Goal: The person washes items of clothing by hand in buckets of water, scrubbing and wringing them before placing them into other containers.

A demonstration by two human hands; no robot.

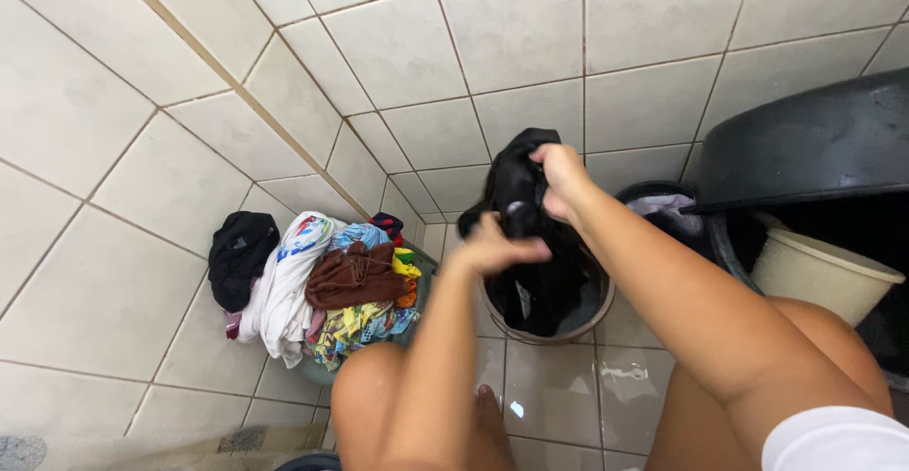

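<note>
Gripping a dark, wet black garment [525, 196], both hands hold it up above a round grey bucket [587, 315] on the tiled floor [114, 301]; the right hand [561, 179] clutches its top, the left hand [492, 247] clenches lower down (cloth trails into the bucket). A heap of colourful laundry [327, 286] lies nearby.
</note>
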